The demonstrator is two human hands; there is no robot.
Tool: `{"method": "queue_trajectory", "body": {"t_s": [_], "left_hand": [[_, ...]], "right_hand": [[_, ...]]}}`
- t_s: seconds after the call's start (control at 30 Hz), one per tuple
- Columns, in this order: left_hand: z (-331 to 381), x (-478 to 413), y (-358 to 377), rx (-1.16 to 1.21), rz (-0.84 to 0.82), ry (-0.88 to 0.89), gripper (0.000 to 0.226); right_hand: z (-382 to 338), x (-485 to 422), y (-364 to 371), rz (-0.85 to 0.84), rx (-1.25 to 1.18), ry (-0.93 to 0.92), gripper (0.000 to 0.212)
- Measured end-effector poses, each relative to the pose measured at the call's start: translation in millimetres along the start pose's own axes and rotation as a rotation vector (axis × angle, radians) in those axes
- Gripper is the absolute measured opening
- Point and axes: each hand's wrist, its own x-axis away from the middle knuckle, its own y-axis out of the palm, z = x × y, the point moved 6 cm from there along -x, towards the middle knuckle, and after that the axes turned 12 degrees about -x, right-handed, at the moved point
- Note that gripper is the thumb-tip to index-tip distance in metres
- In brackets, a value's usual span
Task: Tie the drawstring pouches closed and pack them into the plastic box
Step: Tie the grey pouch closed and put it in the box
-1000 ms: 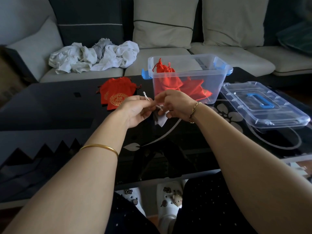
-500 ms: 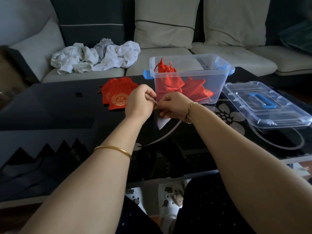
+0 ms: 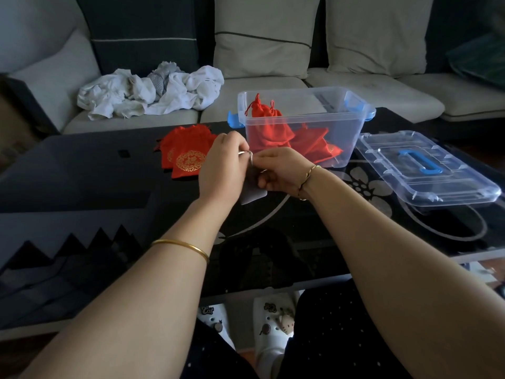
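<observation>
Both hands have closed together: left hand (image 3: 222, 166) pinches cord (image 3: 249, 155), right hand (image 3: 278, 170) grips grey pouch (image 3: 252, 194). Risk: cord slips, knot loosens before box (image 3: 300, 127).

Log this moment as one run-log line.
step: tying drawstring | left hand + right hand: gripping grey pouch | plastic box: open, red pouches inside

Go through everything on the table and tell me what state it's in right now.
Clear plastic box: open, red pouches inside.
Clear lid with blue handle: off, flat on the table.
Small grey pouch: held in both hands.
Red pouches with gold print: piled on the table, unpacked.
</observation>
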Motion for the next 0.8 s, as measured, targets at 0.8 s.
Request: {"method": "queue_trajectory", "body": {"t_s": [0.8], "left_hand": [[-35, 1, 9, 0.252, -0.170, -0.364, 0.040]], "right_hand": [[11, 4, -11, 0.233, -0.492, 0.169, 0.025]]}}
